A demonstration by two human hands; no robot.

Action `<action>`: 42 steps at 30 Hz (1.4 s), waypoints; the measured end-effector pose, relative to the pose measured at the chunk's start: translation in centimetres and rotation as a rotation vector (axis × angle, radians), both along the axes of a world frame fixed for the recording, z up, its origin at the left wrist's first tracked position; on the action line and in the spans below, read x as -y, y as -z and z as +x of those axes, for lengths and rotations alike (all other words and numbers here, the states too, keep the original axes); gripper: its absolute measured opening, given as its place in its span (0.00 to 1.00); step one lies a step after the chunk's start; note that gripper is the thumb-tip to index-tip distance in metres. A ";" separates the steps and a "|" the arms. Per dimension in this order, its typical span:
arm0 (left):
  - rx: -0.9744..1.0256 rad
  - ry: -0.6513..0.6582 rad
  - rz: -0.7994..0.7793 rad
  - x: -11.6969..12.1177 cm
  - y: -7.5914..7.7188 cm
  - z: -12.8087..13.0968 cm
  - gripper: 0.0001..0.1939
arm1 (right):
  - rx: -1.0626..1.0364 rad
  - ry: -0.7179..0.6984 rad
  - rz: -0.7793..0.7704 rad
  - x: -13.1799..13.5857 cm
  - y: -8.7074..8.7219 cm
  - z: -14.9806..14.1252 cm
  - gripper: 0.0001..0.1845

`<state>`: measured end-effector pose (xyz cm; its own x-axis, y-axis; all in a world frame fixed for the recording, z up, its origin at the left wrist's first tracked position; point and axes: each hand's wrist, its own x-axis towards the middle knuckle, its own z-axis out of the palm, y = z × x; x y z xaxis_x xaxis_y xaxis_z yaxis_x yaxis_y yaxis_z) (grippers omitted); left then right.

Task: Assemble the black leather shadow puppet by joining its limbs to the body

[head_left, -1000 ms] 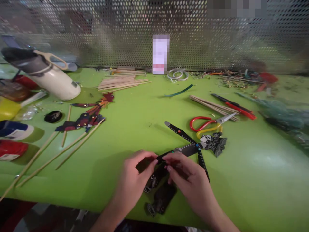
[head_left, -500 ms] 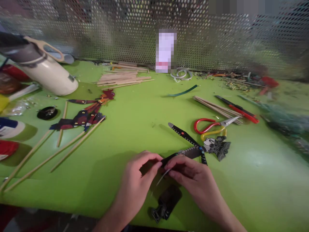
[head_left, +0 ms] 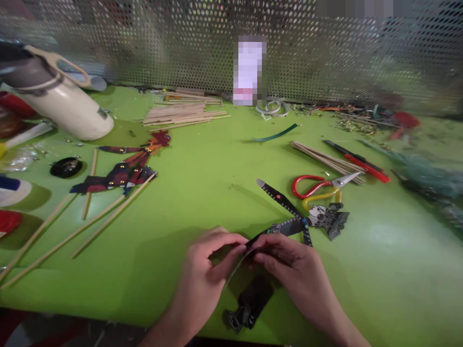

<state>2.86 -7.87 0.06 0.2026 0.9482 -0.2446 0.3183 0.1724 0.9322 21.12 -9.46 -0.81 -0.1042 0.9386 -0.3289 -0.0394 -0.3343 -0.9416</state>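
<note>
A jointed black flat puppet (head_left: 289,227) with a white-and-black head lies in front of me, joined by small coloured fasteners. Its lower end is pinched by my left hand (head_left: 204,265), thumb against fingers. On the same end, my right hand (head_left: 300,265) has its fingertips closed, partly covering the spot. A thin pale strip (head_left: 233,271) slants down between my hands; which fingers hold it I cannot tell. Below them lies a dark leg-like piece (head_left: 256,294). Scissors (head_left: 345,180) with red and yellow handles rest beside the puppet's head.
To the left lie a coloured jointed puppet (head_left: 115,179) with sticks, a black dish (head_left: 66,167) and a cream flask (head_left: 72,113). Wooden sticks (head_left: 181,115) and a coil of white strip (head_left: 277,108) lie before the perforated screen. A red-and-black cutter (head_left: 367,167) is at right.
My fingertips have come closer together on the puppet's lower end. The thin strip has shifted left and down, nearer my left thumb. The view has moved slightly.
</note>
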 end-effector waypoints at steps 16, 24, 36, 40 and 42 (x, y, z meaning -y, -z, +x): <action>-0.066 0.014 0.367 1.5 1.5 1.0 0.06 | 0.288 -0.055 0.201 0.2 0.4 -0.1 0.03; -0.071 -0.008 0.413 1.7 2.3 1.2 0.07 | 0.290 -0.052 0.177 0.1 0.5 -0.1 0.03; -0.061 0.053 0.497 1.8 2.7 0.6 0.14 | 0.320 -0.019 0.206 0.3 0.8 -0.5 0.04; -0.039 0.012 0.485 1.8 2.4 0.9 0.14 | 0.324 -0.019 0.180 0.1 0.9 -0.6 0.04; -0.032 -0.005 0.494 1.7 2.0 1.1 0.13 | 0.330 -0.025 0.159 0.1 0.9 -0.7 0.04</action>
